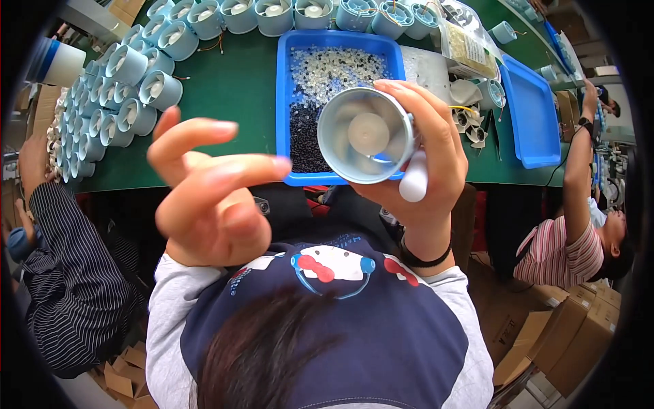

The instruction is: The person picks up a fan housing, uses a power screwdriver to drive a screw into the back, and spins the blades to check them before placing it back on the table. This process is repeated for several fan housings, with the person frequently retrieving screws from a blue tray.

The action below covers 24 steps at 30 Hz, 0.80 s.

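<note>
Fingers of the right hand wrap a round, pale-blue fan unit, open end up, its whitish hub amid blurred blades, against the blue tray; the left hand spreads loosely.

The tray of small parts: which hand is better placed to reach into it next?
Probably the left hand: it looks empty and appears close to the tray's rim. The right hand is busy holding the fan cup.
</note>
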Each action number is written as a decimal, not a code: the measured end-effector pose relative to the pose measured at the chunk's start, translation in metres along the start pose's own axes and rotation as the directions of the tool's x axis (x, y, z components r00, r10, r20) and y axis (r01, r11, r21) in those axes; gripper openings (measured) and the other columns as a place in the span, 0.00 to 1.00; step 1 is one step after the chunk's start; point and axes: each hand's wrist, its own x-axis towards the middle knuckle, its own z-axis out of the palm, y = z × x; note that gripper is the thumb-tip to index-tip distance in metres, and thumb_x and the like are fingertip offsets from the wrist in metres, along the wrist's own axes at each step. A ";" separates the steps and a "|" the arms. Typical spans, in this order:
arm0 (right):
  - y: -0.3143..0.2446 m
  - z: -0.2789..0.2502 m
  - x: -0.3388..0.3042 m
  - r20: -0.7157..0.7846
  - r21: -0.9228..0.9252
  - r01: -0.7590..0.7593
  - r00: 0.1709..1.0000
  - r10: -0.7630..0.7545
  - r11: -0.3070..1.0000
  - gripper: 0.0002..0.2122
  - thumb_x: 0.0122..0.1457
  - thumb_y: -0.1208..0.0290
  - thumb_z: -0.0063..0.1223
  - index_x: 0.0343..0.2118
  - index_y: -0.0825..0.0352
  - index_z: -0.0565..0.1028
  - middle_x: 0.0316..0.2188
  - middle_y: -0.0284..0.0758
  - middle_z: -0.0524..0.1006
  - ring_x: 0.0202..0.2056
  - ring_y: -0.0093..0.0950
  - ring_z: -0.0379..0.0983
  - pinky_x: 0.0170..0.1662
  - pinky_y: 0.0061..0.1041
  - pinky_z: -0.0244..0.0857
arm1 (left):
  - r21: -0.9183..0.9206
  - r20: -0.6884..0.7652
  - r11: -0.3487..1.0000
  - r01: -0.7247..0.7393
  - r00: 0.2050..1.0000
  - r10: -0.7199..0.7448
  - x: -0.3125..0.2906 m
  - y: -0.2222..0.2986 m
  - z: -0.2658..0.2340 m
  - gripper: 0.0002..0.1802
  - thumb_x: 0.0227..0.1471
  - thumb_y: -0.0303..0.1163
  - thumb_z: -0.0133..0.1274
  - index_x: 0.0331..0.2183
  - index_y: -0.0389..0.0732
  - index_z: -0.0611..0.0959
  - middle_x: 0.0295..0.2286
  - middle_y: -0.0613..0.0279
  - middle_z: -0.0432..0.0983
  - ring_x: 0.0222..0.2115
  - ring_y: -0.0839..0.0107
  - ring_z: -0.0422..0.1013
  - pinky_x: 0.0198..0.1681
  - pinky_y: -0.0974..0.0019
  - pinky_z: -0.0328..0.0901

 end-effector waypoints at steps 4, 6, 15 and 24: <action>-0.002 -0.005 -0.007 0.013 -0.013 -0.068 0.998 0.069 0.998 0.29 0.28 0.73 0.65 0.40 0.68 0.69 0.36 0.41 0.72 0.33 0.34 0.72 0.32 0.24 0.69 | 0.041 -0.012 0.991 -0.131 0.991 0.131 -0.001 -0.002 -0.014 0.30 0.52 0.53 0.34 0.49 0.40 0.59 0.38 0.50 0.69 0.44 0.60 0.64 0.49 0.57 0.54; -0.001 -0.006 -0.008 0.013 -0.020 -0.082 0.997 0.082 0.996 0.29 0.27 0.74 0.65 0.40 0.68 0.69 0.36 0.41 0.72 0.33 0.34 0.72 0.33 0.24 0.69 | 0.064 -0.013 0.977 -0.203 0.979 0.204 0.001 -0.003 -0.018 0.30 0.53 0.53 0.32 0.48 0.40 0.59 0.37 0.50 0.70 0.44 0.61 0.64 0.50 0.56 0.53; -0.009 -0.002 -0.004 0.209 0.241 -0.218 0.963 0.169 0.946 0.24 0.34 0.71 0.64 0.38 0.69 0.69 0.39 0.42 0.71 0.32 0.30 0.72 0.30 0.22 0.68 | -0.484 0.566 0.172 0.858 0.457 -0.687 0.022 -0.018 0.005 0.27 0.52 0.50 0.39 0.39 0.34 0.70 0.29 0.54 0.73 0.32 0.65 0.71 0.36 0.64 0.66; 0.029 -0.015 -0.028 -0.026 0.547 -0.306 0.924 0.381 0.780 0.22 0.55 0.52 0.41 0.27 0.71 0.73 0.23 0.35 0.73 0.18 0.16 0.62 0.20 0.12 0.56 | 0.020 -0.136 0.877 0.481 0.870 -0.474 0.168 -0.012 -0.057 0.36 0.36 0.33 0.58 0.47 0.34 0.62 0.41 0.47 0.65 0.42 0.58 0.64 0.43 0.64 0.61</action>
